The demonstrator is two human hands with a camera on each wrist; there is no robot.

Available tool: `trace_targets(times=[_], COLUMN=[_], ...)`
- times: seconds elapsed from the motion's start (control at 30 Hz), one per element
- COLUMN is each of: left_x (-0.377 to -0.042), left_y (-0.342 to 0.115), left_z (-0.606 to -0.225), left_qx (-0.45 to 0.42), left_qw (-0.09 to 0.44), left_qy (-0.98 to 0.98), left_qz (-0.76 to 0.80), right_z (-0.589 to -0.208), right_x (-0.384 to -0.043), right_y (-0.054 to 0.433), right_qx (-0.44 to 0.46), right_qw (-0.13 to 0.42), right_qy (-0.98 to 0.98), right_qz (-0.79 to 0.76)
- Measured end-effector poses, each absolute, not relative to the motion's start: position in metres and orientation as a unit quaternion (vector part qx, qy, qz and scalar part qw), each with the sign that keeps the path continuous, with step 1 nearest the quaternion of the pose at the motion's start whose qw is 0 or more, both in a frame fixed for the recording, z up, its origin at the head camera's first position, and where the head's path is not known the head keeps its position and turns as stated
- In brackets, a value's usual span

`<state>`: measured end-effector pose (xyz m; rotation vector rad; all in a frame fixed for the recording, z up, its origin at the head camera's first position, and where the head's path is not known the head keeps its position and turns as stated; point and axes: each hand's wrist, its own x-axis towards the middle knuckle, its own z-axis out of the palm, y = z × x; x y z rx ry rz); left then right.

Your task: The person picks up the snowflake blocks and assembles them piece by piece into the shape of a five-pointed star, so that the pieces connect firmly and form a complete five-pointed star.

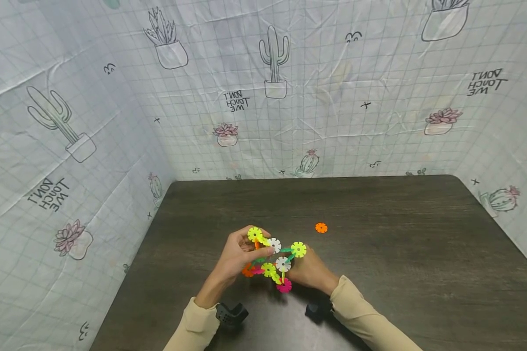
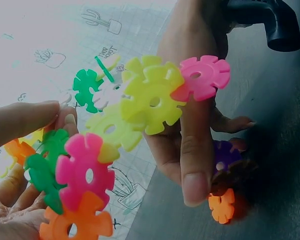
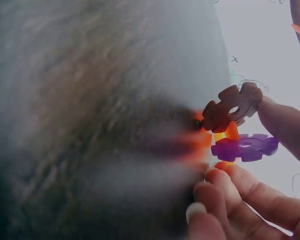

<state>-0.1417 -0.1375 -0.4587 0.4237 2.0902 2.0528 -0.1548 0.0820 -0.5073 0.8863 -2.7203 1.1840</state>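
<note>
A linked structure of notched flower-shaped plastic discs is held up between the two hands. My left hand grips its left side, the thumb lying against a white disc. Green, pink and orange discs hang near the left palm in the left wrist view, with a pink disc in front. My right hand is at the structure's right side, partly hidden behind a yellow-green disc. In the right wrist view its thumb and fingers pinch joined pieces, a brown disc and a purple disc.
A loose orange disc lies on the dark wooden table beyond the hands. Black wrist cameras sit below both wrists, the left camera close to the tabletop. A cactus-printed cloth walls the back and sides.
</note>
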Motion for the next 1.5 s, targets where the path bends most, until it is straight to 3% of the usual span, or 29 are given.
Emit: trace_targets(times=[0.37, 0.93, 1.2, 1.5], left_x=[-0.140, -0.138, -0.137, -0.137], left_y=[-0.137, -0.133, -0.132, -0.131], left_z=[-0.462, -0.472, -0.474, -0.474], left_qx=[0.137, 0.142, 0.136, 0.132], left_qw=[0.098, 0.121, 0.122, 0.129], left_qy=[0.707, 0.694, 0.698, 0.703], left_qz=[0.686, 0.695, 0.692, 0.687], right_z=[-0.506, -0.503, -0.489, -0.475], right_x=[-0.167, -0.171, -0.172, -0.173], right_y=[0.091, 0.104, 0.107, 0.116], right_qx=[0.262, 0.247, 0.186, 0.176], right_qw=[-0.003, 0.004, -0.012, 0.009], right_qy=[-0.876, -0.877, -0.875, -0.872], right_qz=[0.405, 0.412, 0.446, 0.456])
